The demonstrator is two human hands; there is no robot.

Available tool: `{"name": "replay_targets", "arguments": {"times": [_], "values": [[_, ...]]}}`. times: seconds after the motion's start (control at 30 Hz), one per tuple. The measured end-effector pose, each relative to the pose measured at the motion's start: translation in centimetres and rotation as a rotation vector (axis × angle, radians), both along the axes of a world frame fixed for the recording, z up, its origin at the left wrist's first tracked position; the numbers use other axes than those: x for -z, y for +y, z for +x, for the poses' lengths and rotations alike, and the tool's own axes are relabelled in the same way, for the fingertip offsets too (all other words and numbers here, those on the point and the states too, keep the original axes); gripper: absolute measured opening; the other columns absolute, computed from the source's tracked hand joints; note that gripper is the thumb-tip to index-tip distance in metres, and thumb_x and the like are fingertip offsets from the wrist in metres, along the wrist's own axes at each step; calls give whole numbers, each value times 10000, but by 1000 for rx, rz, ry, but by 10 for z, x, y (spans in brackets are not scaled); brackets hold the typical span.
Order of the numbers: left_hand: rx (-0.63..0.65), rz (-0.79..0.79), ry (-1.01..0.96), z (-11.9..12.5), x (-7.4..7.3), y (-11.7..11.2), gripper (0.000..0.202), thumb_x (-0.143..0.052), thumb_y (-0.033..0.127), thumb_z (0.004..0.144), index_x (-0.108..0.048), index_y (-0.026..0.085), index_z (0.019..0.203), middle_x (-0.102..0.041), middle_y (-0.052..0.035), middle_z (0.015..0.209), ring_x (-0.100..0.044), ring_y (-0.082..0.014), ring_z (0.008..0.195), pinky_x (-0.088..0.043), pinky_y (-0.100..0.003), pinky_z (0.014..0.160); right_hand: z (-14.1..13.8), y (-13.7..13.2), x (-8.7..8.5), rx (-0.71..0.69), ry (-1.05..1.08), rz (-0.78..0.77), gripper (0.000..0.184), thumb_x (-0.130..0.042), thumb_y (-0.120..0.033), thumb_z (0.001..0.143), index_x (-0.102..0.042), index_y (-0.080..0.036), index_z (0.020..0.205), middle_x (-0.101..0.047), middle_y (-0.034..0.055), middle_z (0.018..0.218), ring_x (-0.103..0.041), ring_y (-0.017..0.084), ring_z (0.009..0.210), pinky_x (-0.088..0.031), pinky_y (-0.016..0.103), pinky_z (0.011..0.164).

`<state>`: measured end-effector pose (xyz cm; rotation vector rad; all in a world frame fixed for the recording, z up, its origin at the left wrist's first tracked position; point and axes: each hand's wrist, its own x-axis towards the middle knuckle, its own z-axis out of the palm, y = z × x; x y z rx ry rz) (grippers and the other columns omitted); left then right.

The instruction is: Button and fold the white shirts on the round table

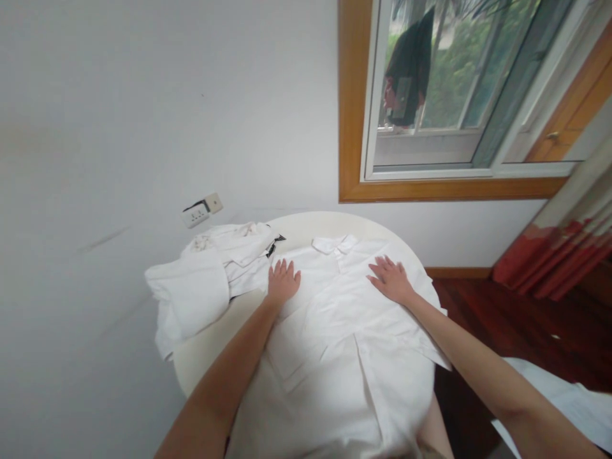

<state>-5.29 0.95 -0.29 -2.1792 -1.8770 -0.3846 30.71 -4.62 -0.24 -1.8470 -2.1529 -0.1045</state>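
A white collared shirt lies spread over a round white table, its collar toward the wall and its lower part hanging over the near edge. My left hand rests flat on the shirt's left shoulder area, fingers stretched out. On the right side of the shirt, my right hand presses flat with its fingers spread. Neither hand grasps anything. Close to the left hand sits a heap of white clothes, with small black strips at its right end.
Behind the table is a white wall with a socket. A wood-framed window is at the upper right, with a red and cream curtain beside it. White fabric or paper lies low on the right, above the dark red floor.
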Motion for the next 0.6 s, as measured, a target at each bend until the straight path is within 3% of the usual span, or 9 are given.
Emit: {"name": "replay_targets", "arguments": {"times": [0.07, 0.13, 0.27, 0.4, 0.5, 0.6], "values": [[3, -20, 13, -2, -3, 4, 542, -340, 443, 919, -492, 170, 1362, -430, -162, 1456, -319, -336, 1386, -236, -549, 1111, 1, 2, 2, 179, 10, 34, 552, -338, -544, 942, -458, -256, 1398, -336, 106, 1521, -210, 311, 1424, -207, 603, 1081], [26, -39, 26, -5, -9, 11, 545, -360, 478, 911, -502, 192, 1353, -439, -153, 1451, -325, -335, 1382, -243, -542, 1106, 1, 4, 4, 252, 9, 21, 558, -319, -517, 951, -439, -225, 1410, -358, 127, 1507, -246, 313, 1409, -214, 605, 1077], [104, -4, 10, -9, -13, 31, 537, -326, 412, 933, -441, 167, 1397, -422, -156, 1463, -322, -301, 1387, -234, -500, 1123, 2, 5, 6, 213, -19, -23, 525, -288, -465, 962, -479, -214, 1382, -399, 127, 1483, -305, 299, 1382, -213, 582, 1089], [99, -91, 3, -9, -5, 43, 517, -286, 374, 949, -442, 162, 1395, -403, -151, 1476, -331, -298, 1383, -247, -497, 1115, 7, 10, 2, 230, 24, -11, 499, -360, -489, 929, -536, -254, 1332, -458, 95, 1444, -379, 294, 1329, -267, 548, 1073], [91, -130, 40, -9, -4, 47, 513, -290, 382, 950, -455, 163, 1384, -397, -150, 1479, -330, -305, 1380, -243, -493, 1113, 18, 27, -5, 263, 120, 1, 389, -431, -433, 896, -675, -262, 1144, -605, 75, 1278, -514, 281, 1185, -381, 452, 996], [128, -60, 86, -8, -13, 54, 485, -341, 376, 936, -504, 152, 1333, -470, -157, 1418, -385, -313, 1331, -265, -484, 1096, 31, 58, -17, 235, 180, 57, 353, -421, -315, 894, -722, -200, 1037, -671, 88, 1137, -558, 245, 1106, -402, 354, 970]]}}
